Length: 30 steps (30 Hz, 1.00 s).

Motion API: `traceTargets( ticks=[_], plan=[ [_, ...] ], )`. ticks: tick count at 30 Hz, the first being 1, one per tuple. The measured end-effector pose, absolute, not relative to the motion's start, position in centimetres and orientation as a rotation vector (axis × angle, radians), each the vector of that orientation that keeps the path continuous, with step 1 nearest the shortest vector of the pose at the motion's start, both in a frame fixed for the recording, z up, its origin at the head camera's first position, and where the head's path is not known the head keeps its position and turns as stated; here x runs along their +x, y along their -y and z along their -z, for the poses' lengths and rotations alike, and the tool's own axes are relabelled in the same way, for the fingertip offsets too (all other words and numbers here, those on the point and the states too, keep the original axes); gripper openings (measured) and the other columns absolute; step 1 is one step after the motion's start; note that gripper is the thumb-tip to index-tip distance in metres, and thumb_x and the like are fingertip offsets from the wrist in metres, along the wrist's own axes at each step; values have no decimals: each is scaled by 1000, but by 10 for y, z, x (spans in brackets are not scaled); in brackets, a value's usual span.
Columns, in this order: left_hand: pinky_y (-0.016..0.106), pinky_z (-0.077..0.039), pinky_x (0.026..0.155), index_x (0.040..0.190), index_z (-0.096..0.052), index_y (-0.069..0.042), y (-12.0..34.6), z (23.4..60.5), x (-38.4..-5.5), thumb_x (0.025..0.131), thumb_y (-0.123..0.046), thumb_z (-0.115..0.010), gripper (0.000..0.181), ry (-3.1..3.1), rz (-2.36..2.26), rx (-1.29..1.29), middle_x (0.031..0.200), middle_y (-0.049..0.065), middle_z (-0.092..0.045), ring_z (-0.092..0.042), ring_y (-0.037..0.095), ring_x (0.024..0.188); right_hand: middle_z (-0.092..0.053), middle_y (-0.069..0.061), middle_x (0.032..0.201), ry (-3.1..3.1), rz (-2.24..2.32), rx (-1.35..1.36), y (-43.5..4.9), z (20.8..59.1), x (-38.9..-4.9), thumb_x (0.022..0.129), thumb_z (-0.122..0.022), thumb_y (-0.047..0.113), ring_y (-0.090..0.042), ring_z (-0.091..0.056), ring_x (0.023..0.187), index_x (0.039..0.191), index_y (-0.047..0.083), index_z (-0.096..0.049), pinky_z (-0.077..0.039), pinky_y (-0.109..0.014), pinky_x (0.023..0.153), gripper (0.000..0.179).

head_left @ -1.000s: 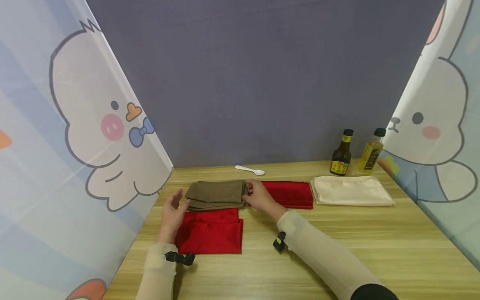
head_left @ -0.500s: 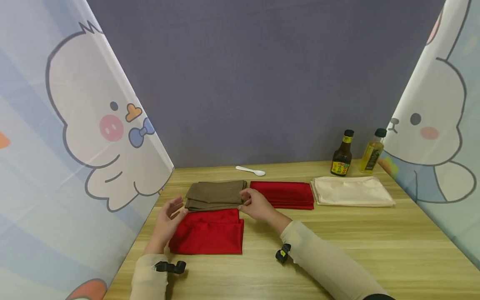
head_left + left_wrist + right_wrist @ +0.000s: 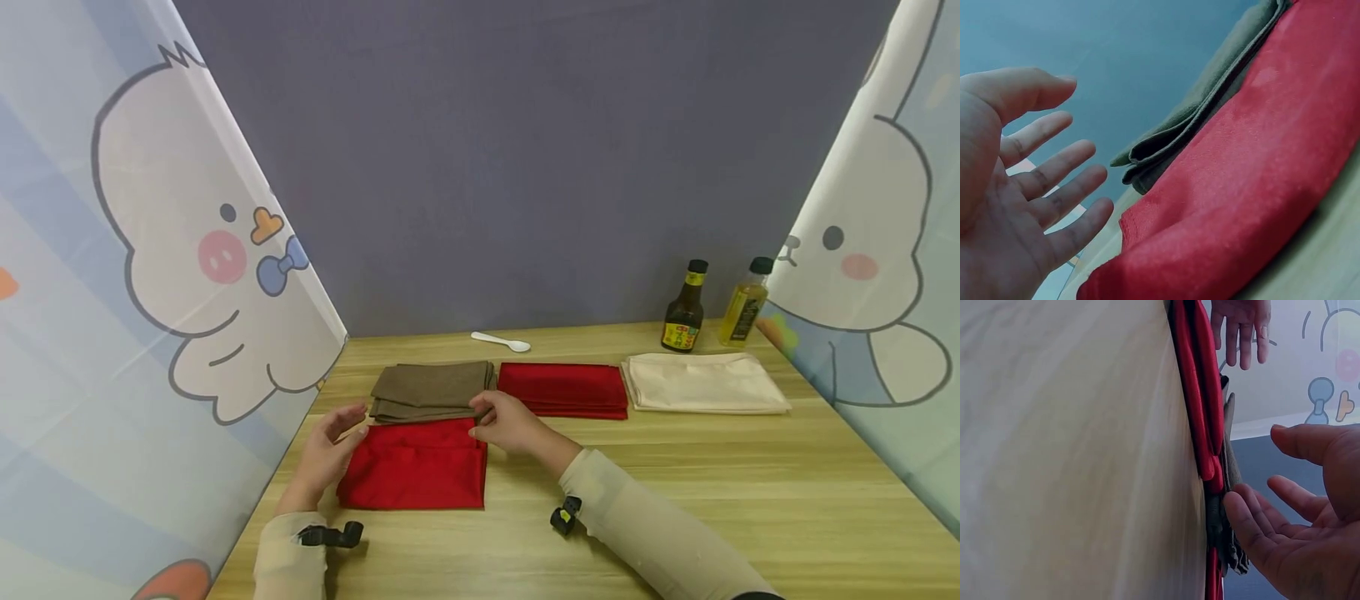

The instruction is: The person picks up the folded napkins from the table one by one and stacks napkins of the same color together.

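A folded red cloth (image 3: pixel 420 479) lies on the near left of the table, its far edge against a folded brown cloth (image 3: pixel 431 387). My left hand (image 3: pixel 324 454) is at the red cloth's left side, fingers spread and holding nothing; the left wrist view shows the bare palm (image 3: pixel 1004 231) beside the red fold. At the opposite side, my right hand (image 3: pixel 510 423) has its fingertips right at the far right corner of the red cloth, close to the brown one. In the right wrist view its fingers (image 3: pixel 1250 531) are loosely bent, with nothing between thumb and fingers.
Another folded red cloth (image 3: pixel 562 387) and a cream cloth (image 3: pixel 701 383) lie to the right in the same row. Behind them are a white spoon (image 3: pixel 501 341), a dark sauce bottle (image 3: pixel 682 308) and a yellow oil bottle (image 3: pixel 745 304). Printed curtains flank the table.
Both hands have drawn back from the brown cloth toward me, the left also moving outward to the left. The right fingers have come away from the brown cloth's right edge.
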<state>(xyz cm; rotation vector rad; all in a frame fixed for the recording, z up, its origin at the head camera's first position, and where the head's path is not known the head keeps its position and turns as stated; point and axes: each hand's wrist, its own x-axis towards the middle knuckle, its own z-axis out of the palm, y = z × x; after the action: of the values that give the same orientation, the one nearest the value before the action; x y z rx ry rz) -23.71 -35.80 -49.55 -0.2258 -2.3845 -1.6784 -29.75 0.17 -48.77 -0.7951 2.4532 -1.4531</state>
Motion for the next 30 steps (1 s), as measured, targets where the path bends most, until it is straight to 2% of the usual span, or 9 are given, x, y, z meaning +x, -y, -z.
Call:
traceTargets(
  ticks=[6,12,15,30],
  plan=[
    [18,-48,98,144,-54,7,361,497,-237,101,-8,-70,47,2462,1586,-201,146,27,-55,-50,43,136,-65,-15,126,-2453,1381,-838,0,489,-297,90,-83,15,-23,-66,106,133,1,-65,-57,-33,86,48],
    [45,-51,106,136,-58,10,364,503,-240,98,-2,-73,43,2544,1478,-168,139,29,-60,-55,45,132,-67,-12,124,-2436,1332,-839,-1,489,-297,90,-84,15,-21,-66,105,130,2,-67,-57,-36,85,45],
    [53,-49,106,135,-58,12,364,506,-241,97,0,-74,43,2566,1462,-173,135,30,-62,-57,46,130,-67,-12,124,-2433,1314,-826,-1,488,-295,90,-84,15,-20,-66,104,129,3,-68,-57,-35,85,44],
    [57,-51,103,130,-63,9,362,509,-241,94,0,-77,40,2620,1382,-206,129,27,-66,-61,45,124,-66,-13,122,-2411,1319,-809,-3,487,-293,87,-86,8,-21,-69,100,125,1,-69,-58,-31,77,42]
  ],
)
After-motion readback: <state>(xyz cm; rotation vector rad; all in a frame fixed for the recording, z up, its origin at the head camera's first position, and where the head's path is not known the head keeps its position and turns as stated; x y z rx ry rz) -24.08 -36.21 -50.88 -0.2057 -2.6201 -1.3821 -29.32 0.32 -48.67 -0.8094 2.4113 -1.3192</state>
